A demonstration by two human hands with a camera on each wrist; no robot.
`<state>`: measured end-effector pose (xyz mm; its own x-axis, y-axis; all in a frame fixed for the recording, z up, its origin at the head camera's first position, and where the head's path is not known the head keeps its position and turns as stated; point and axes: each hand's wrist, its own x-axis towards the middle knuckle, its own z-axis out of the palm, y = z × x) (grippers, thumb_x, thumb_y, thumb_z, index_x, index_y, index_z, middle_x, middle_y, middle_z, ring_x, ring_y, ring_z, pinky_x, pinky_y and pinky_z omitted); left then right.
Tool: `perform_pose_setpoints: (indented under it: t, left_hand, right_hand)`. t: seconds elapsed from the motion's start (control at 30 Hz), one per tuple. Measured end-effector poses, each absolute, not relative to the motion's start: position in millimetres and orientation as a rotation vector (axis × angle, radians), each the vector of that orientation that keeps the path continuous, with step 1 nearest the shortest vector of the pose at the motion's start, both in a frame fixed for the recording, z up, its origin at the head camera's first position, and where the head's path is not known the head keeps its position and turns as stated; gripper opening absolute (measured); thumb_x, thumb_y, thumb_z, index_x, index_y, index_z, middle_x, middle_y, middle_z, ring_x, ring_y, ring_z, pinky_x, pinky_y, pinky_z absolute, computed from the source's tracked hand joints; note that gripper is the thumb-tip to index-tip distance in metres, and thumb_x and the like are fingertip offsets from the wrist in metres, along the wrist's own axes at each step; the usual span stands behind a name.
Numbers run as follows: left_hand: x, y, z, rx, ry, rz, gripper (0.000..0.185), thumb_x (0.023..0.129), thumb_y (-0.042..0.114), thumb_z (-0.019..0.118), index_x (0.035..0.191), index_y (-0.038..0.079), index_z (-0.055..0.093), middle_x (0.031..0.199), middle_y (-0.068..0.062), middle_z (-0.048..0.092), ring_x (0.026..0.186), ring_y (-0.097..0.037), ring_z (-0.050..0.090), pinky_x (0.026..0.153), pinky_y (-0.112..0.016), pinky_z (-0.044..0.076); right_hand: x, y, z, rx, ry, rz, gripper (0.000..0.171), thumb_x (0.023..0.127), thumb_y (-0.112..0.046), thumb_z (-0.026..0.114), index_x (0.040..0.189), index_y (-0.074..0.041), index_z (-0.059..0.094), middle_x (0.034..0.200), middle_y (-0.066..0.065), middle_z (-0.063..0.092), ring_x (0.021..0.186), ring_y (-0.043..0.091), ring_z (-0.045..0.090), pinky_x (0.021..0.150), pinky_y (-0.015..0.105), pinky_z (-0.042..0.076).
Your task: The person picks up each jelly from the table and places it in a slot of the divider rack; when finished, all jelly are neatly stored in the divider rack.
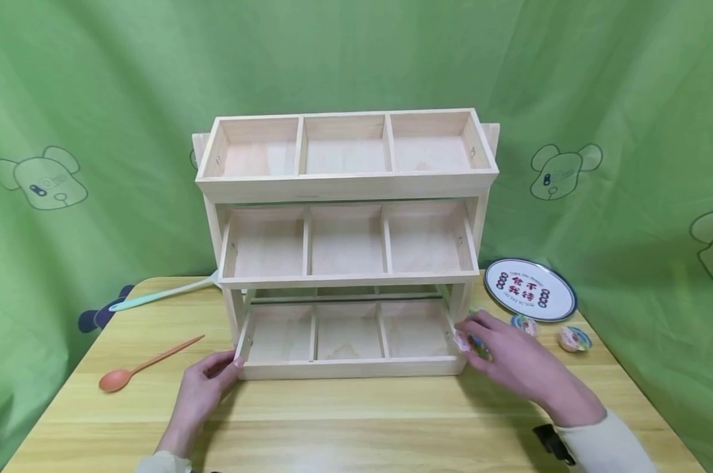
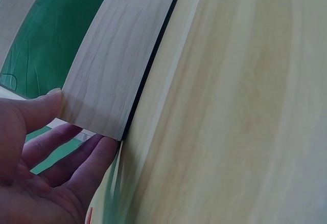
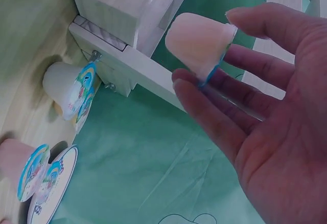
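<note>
Think of the pale wooden three-tray stand (image 1: pixel 347 188) as the middle of a clock in the head view, with 12 at the back. At about 4 o'clock is the right hand (image 1: pixel 510 355). It pinches a small, pale pink, see-through-looking plastic cup with a shiny printed lid (image 3: pixel 196 42), maybe a jelly cup. The thumb is on one side of the lid's rim and bent fingers are on the other. In the right wrist view, the round bottom points to 10 o'clock and the lid faces 4 o'clock, toward the palm.

The cup sits just beside the right end of the pale wooden bottom tray (image 1: pixel 350 369); I can't tell if they touch. Between 7 and 8 o'clock, the left hand (image 1: pixel 204 387) grips that tray's front corner, thumb on the top edge, fingers bent at the end.

The cup looks light. Its sides are likely thin and a bit squashy, and the smooth, narrowing wall could slip. The stiff rim seems the best place to hold. A hard squeeze might dent the cup or pop the lid. More printed-lid cups (image 1: pixel 575 339) stand near 4 o'clock, by the white oval plate with a blue edge (image 1: pixel 530 312).
</note>
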<state>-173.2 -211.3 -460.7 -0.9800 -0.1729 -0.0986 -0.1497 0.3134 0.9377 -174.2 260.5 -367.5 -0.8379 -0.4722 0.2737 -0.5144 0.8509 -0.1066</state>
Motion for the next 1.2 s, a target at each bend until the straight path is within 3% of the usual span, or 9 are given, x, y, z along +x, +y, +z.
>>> perform_pose_setpoints:
  t: [0.33, 0.57, 0.8, 1.2]
  left_hand:
    - [-173.6, -210.9, -459.2, 0.294, -2.553, -1.772, 0.051, 0.08, 0.036, 0.066, 0.12, 0.006, 0.055, 0.115, -0.012, 0.056, 0.104, -0.022, 0.051, 0.091, -0.035, 0.042]
    - [-174.2, -211.1, -458.1, 0.287, -2.558, -1.771, 0.051, 0.08, 0.036, 0.066, 0.119, 0.006, 0.055, 0.116, -0.012, 0.056, 0.105, -0.023, 0.05, 0.092, -0.037, 0.041]
    - [-174.3, -211.7, -459.6, 0.278, -2.567, -1.74, 0.051, 0.08, 0.038, 0.066, 0.118, 0.006, 0.056, 0.113, -0.012, 0.058, 0.102, -0.021, 0.052, 0.09, -0.033, 0.041]
    - [-173.7, -211.7, -459.4, 0.287, -2.576, -1.738, 0.048, 0.081, 0.035, 0.066, 0.118, 0.006, 0.056, 0.113, -0.011, 0.058, 0.101, -0.02, 0.052, 0.087, -0.03, 0.042]
  right_hand:
    - [-178.9, 251.6, -367.4, 0.765, -2.774, 0.274, 0.037, 0.08, -0.026, 0.066, 0.113, -0.01, 0.059, 0.107, 0.0, 0.054, 0.083, 0.013, 0.057, 0.065, 0.025, 0.053]
    - [-181.8, 240.2, -368.8, 0.83, -2.735, 0.279, 0.037, 0.078, -0.026, 0.068, 0.113, -0.014, 0.06, 0.103, -0.002, 0.053, 0.076, 0.009, 0.055, 0.058, 0.017, 0.049]
    - [-183.9, 228.6, -370.2, 0.886, -2.736, 0.261, 0.036, 0.078, -0.023, 0.068, 0.111, -0.013, 0.061, 0.101, -0.003, 0.051, 0.075, 0.007, 0.051, 0.061, 0.017, 0.05]
    - [-184.1, 213.3, -373.9, 0.938, -2.785, 0.282, 0.034, 0.081, -0.025, 0.065, 0.113, -0.015, 0.059, 0.099, -0.006, 0.047, 0.07, 0.003, 0.047, 0.055, 0.011, 0.045]
